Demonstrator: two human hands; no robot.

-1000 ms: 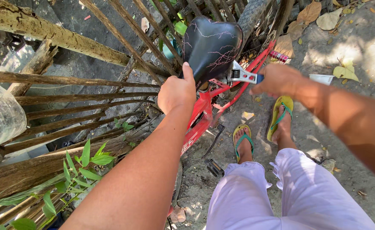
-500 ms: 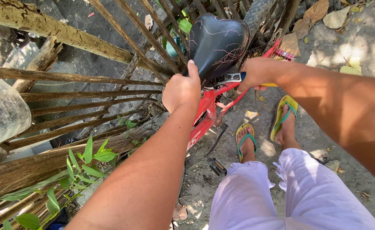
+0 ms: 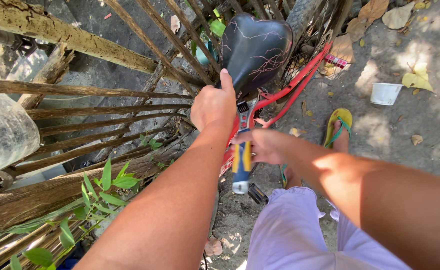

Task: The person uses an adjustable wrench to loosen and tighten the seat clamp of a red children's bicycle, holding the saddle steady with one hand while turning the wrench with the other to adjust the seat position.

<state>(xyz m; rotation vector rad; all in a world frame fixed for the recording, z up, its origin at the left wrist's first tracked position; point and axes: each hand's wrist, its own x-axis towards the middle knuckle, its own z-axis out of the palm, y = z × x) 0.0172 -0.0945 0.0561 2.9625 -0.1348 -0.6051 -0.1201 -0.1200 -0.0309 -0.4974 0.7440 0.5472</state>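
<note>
At nine o'clock of the frame, a weathered fence of thin brown wooden slats and rough poles (image 3: 80, 90) fills the ground, with a clear crumpled plastic bottle (image 3: 2, 132) hung against it and green leafy shoots (image 3: 105, 185) below.

Toward centre, the left hand (image 3: 213, 105) sits at the nose of the black, cracked, heart-shaped bicycle saddle (image 3: 255, 50). Fingers curled shut below the nose, thumb up against the saddle's edge; what the curled fingers clasp is hidden. Saddle cover looks hard and glossy, cracked with age, likely stiff and a bit slick; the nose gives the steadiest purchase.

Just below, at six o'clock of the saddle, an adjustable steel wrench with a blue-and-yellow rubber handle (image 3: 241, 160) stands nearly upright, head up near the seat clamp on the red tubular bicycle frame (image 3: 300, 82). The right hand (image 3: 265, 146) wraps the handle near mid-length, fingers closed around it. Judged heavy for its size, rigid; the rubber sleeve should hold well. A grip lower on the handle would give more leverage, the bare metal end being slipperier.

Toward three o'clock: feet in yellow-green flip-flop sandals (image 3: 337, 125) on dusty grey ground, white trousers (image 3: 290, 235) at the bottom edge, a small white plastic cup (image 3: 385, 93) and dry fallen leaves (image 3: 400, 15) well apart from the bicycle.
</note>
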